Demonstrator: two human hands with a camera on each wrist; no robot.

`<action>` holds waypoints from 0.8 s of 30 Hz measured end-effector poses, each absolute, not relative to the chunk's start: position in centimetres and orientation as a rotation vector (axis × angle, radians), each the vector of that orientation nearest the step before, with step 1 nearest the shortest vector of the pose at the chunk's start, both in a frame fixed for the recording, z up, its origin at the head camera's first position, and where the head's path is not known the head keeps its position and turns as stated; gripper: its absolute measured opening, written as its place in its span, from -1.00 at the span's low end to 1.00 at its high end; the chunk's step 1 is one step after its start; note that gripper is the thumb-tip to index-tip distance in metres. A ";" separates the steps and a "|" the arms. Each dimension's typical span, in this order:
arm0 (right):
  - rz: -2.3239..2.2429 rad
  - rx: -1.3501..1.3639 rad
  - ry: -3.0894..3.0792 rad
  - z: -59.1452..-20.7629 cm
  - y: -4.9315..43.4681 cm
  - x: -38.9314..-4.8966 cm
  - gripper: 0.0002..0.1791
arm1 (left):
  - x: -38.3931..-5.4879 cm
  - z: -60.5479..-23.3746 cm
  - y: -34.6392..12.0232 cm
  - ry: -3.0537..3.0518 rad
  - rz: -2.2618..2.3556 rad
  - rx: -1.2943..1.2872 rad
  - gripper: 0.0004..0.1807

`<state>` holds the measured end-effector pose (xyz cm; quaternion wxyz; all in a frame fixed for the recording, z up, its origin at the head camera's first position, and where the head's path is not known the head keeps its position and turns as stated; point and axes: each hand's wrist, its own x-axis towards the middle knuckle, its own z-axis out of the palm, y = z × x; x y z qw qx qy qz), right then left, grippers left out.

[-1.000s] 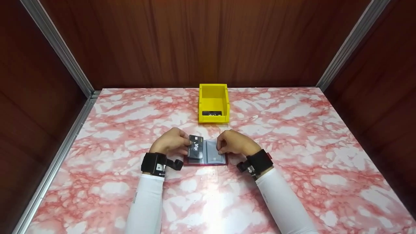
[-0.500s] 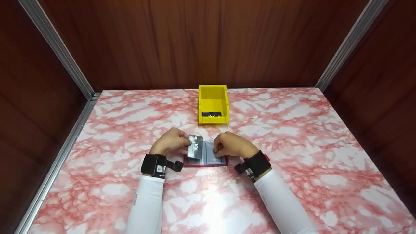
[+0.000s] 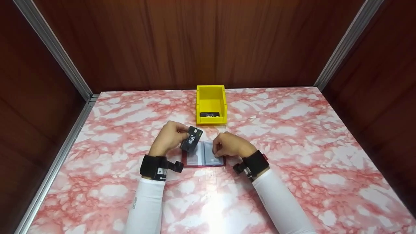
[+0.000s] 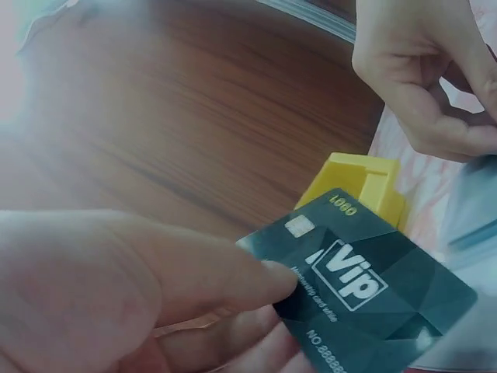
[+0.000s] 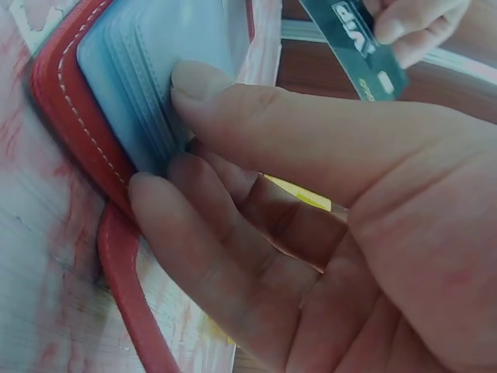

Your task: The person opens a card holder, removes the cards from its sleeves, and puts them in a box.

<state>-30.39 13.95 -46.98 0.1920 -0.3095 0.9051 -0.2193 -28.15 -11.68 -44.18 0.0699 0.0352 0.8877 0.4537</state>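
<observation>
A black card marked "Vip" (image 3: 191,141) is pinched between the thumb and fingers of my left hand (image 3: 167,136). It hangs tilted over the left side of an open red card holder (image 3: 196,159) with clear sleeves. In the left wrist view, my left thumb presses the printed face of the Vip card (image 4: 388,287). My right hand (image 3: 231,145) pinches the stack of clear sleeves (image 5: 116,70) on the holder's right side. The right wrist view shows the stitched red cover (image 5: 58,101) and a red strap (image 5: 128,287) beneath my fingertips.
Beyond the hands stands a yellow bin (image 3: 211,120), with a black card (image 3: 209,114) lying inside near its front. Dark wood-patterned panels enclose the pink-and-white table (image 3: 292,136) at the back and both sides.
My left hand has lifted the card up and to the left, off the left sleeve, and tilted it. My right hand has shifted slightly left, still at the right sleeves.
</observation>
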 end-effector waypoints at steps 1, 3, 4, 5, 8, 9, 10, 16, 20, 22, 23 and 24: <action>-0.620 -0.857 2.544 -46.9 14.0 -30.4 -0.94 | -28.1 -43.9 -11.5 2.704 1.363 0.115 -0.71; -0.621 -0.836 2.549 -46.9 14.0 -30.4 -0.94 | -27.9 -43.4 -11.1 2.758 1.373 0.124 -0.73; -0.624 -0.826 2.551 -46.9 14.0 -30.3 -0.94 | -27.8 -43.2 -11.0 2.780 1.383 0.132 -0.74; -0.627 -0.819 2.554 -46.9 14.0 -30.3 -0.93 | -27.7 -43.0 -10.8 2.797 1.398 0.137 -0.75; -0.637 -0.811 2.555 -47.0 13.9 -30.2 -0.93 | -27.3 -42.5 -10.5 2.860 1.412 0.138 -0.75; -0.644 -0.807 2.551 -47.0 13.8 -30.2 -0.93 | -27.2 -42.3 -10.4 2.883 1.410 0.134 -0.75; -0.646 -0.801 2.548 -47.0 13.8 -30.2 -0.92 | -27.1 -42.3 -10.3 2.901 1.415 0.131 -0.74; -0.637 -0.822 2.537 -46.9 14.1 -30.6 -0.93 | -27.5 -41.5 -9.0 3.055 1.403 0.202 -0.73; -0.596 -0.901 2.549 -46.6 14.9 -30.9 -0.91 | -28.2 -40.5 -7.7 3.130 1.367 0.321 -0.74; -0.589 -0.924 2.566 -46.6 15.3 -30.9 -0.90 | -28.5 -39.9 -7.1 3.150 1.343 0.375 -0.74; -0.590 -0.933 2.573 -46.6 15.4 -30.9 -0.91 | -28.7 -39.5 -6.8 3.151 1.336 0.393 -0.73; -0.589 -0.937 2.578 -46.6 15.4 -30.9 -0.91 | -28.9 -39.2 -6.5 3.159 1.321 0.405 -0.73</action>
